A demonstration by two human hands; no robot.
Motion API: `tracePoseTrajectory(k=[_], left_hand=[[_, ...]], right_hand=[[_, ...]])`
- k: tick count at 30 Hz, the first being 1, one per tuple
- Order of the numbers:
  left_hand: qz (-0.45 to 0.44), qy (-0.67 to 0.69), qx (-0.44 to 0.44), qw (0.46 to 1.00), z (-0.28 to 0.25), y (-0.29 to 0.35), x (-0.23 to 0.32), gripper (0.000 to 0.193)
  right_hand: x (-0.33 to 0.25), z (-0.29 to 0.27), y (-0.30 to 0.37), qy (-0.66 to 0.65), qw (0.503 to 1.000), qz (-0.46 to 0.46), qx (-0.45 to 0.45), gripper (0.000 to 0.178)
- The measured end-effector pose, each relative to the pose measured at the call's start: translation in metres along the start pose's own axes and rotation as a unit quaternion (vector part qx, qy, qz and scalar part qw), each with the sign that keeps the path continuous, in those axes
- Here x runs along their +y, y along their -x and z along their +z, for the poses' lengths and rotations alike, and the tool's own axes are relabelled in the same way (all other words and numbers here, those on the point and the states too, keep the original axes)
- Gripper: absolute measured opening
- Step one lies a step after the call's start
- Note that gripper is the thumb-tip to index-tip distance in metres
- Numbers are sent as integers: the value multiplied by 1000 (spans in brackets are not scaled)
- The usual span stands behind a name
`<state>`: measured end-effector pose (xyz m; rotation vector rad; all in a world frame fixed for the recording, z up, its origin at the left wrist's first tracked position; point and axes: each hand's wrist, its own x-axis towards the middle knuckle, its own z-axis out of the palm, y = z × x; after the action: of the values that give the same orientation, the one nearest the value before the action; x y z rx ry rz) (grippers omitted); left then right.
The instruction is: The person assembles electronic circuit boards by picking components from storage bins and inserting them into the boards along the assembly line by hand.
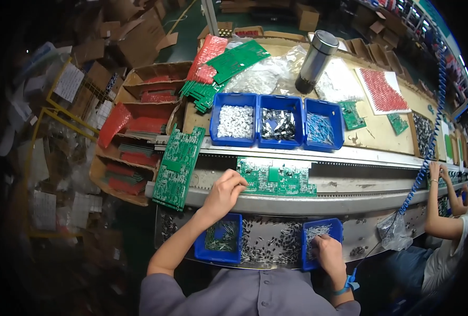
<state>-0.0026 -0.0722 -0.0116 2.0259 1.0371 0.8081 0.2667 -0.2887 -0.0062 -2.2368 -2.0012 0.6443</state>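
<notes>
My left hand (225,194) is at the left end of a green circuit board (289,180) lying across the conveyor rails. Its fingertips are pinched together over the board's edge; anything between them is too small to make out. My right hand (329,254) reaches into the near right blue bin (337,229), fingers curled down among small pale leaded components (317,230). What those fingertips grip is hidden. A second green circuit board (177,171) rests slanted across the rails at the left. Nearer me, a blue bin (235,254) holds thin-leaded parts.
Behind the rails stand three blue bins, with white parts (235,122), black parts (279,125) and blue parts (321,129). A steel flask (318,58) stands beyond. Loose components (271,239) litter the near ledge. A coiled blue cord (429,147) hangs right, near another person's arm (435,205).
</notes>
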Motion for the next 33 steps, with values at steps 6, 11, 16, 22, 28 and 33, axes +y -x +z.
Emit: tracePoseTrajectory(k=[6,11,16,22,28,33], left_hand=[[16,-32,33,999,1,-16,-15,6],[-50,43,26,997,1,-19,-23,14],[-47,18,7,999,-3,-26,-15,12],[74,-181,6,981,0,-30,-15,12],[130,-271,15,954,5,-34,-19,11],[141,-298,7,944,5,-34,-20,9]], right_hand=[[2,-7,-2,-3,998,-65,-22,10],[4,-7,-5,36,992,-122,-18,3],[6,-6,-7,47,988,-145,-23,4],[6,-9,-9,50,985,-163,-33,4],[9,-8,-11,39,987,-155,-17,6],[8,-12,-8,67,988,-139,-4,7]])
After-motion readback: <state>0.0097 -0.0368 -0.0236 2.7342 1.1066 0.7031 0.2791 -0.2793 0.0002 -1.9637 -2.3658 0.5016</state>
